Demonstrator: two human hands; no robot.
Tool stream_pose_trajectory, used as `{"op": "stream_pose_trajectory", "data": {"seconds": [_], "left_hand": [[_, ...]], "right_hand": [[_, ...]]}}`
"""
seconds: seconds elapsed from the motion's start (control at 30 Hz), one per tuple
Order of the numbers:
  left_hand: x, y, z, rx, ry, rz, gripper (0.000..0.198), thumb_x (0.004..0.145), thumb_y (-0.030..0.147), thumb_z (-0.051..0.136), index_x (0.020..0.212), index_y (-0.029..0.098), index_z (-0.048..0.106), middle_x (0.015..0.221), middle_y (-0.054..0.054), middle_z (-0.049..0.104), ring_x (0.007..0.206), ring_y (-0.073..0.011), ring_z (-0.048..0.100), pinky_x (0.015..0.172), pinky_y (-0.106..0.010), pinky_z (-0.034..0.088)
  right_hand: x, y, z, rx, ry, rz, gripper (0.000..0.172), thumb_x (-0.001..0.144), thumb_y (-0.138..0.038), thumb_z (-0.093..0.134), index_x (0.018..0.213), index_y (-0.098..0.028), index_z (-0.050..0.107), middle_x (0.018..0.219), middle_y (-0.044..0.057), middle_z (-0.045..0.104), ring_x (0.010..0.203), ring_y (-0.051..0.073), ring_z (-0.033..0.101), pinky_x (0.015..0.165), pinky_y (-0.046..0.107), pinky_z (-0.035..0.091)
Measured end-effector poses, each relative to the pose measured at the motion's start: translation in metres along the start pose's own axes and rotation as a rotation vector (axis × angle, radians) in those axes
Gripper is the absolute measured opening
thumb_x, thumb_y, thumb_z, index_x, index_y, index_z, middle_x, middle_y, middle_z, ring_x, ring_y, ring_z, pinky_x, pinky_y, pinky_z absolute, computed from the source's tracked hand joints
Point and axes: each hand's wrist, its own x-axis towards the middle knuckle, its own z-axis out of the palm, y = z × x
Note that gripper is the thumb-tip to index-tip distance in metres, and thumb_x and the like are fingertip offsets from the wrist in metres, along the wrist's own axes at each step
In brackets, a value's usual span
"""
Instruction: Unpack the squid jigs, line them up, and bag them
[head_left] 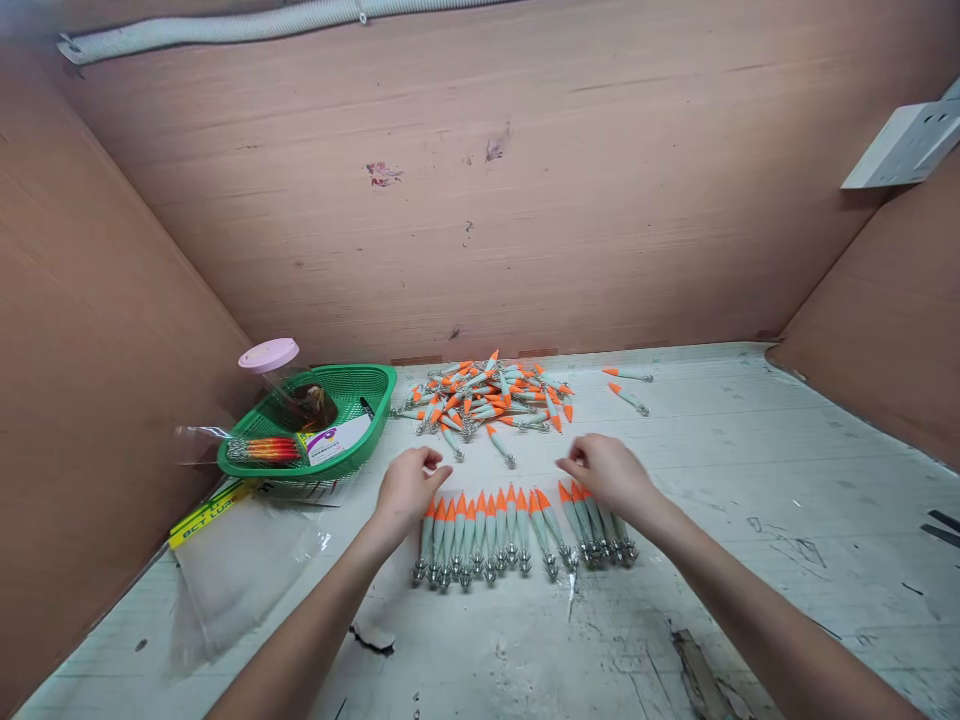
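Note:
A row of pale green squid jigs with orange tips (495,528) lies side by side on the white table (750,480), hooks toward me. Beyond it sits a loose pile of the same jigs (487,398). My left hand (409,490) hovers over the row's left end with fingers curled together; nothing shows in them. My right hand (609,472) rests over the row's right end, fingers bent and pinched toward the pile, with nothing visible in them.
A green basket (375,385) at the left holds a pink-lidded jar (277,375), red packed lures and a card. Clear bags with a yellow header (225,540) lie in front of it. Two stray jigs (628,388) lie right of the pile. Wooden walls enclose the table.

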Motion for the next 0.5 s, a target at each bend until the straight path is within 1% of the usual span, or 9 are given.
{"op": "stream_pose_trajectory", "data": {"seconds": [0.07,0.1,0.17,0.23,0.33,0.5], "left_hand": [[0.022,0.018,0.004,0.050,0.042,-0.063,0.013,0.079,0.029,0.059,0.087,0.019,0.062,0.094,-0.007,0.070,0.090,-0.0220,0.064,0.076,-0.030,0.045],[0.032,0.026,0.007,0.065,0.068,-0.114,0.016,0.080,0.030,0.059,0.091,0.018,0.061,0.096,-0.010,0.069,0.092,-0.0245,0.064,0.075,-0.031,0.045],[0.047,0.036,0.013,0.103,0.118,-0.210,0.028,0.079,0.035,0.061,0.100,0.016,0.057,0.100,-0.015,0.069,0.096,-0.0288,0.064,0.073,-0.034,0.045],[0.055,0.039,0.018,0.126,0.146,-0.266,0.043,0.076,0.040,0.065,0.108,0.014,0.053,0.105,-0.019,0.067,0.098,-0.0306,0.063,0.073,-0.035,0.045],[0.058,0.035,0.022,0.127,0.145,-0.287,0.052,0.072,0.042,0.070,0.111,0.014,0.050,0.106,-0.019,0.067,0.099,-0.0299,0.064,0.074,-0.034,0.045],[0.059,0.028,0.020,0.081,0.116,-0.299,0.049,0.069,0.037,0.072,0.107,0.015,0.052,0.108,-0.020,0.066,0.101,-0.0318,0.063,0.075,-0.035,0.044]], "right_hand": [[0.022,-0.035,0.007,0.004,-0.012,-0.112,0.014,0.084,-0.027,0.059,0.079,-0.019,0.069,0.094,0.005,0.069,0.087,0.017,0.063,0.069,0.023,0.042],[0.032,-0.051,0.012,-0.009,-0.015,-0.135,0.014,0.085,-0.025,0.058,0.080,-0.018,0.069,0.099,0.006,0.068,0.092,0.017,0.062,0.073,0.024,0.043],[0.048,-0.077,0.022,-0.043,-0.017,-0.139,0.014,0.087,-0.024,0.057,0.087,-0.015,0.068,0.106,0.010,0.065,0.098,0.019,0.061,0.080,0.029,0.045],[0.059,-0.093,0.031,-0.077,-0.028,-0.111,0.017,0.089,-0.026,0.057,0.096,-0.013,0.065,0.108,0.009,0.064,0.099,0.020,0.060,0.084,0.036,0.048],[0.066,-0.098,0.037,-0.100,-0.056,-0.075,0.022,0.090,-0.031,0.057,0.104,-0.013,0.061,0.107,0.007,0.063,0.097,0.019,0.061,0.084,0.040,0.051],[0.063,-0.090,0.034,-0.061,-0.064,-0.054,0.021,0.089,-0.030,0.058,0.102,-0.013,0.061,0.108,0.007,0.062,0.097,0.019,0.060,0.084,0.039,0.050]]}}
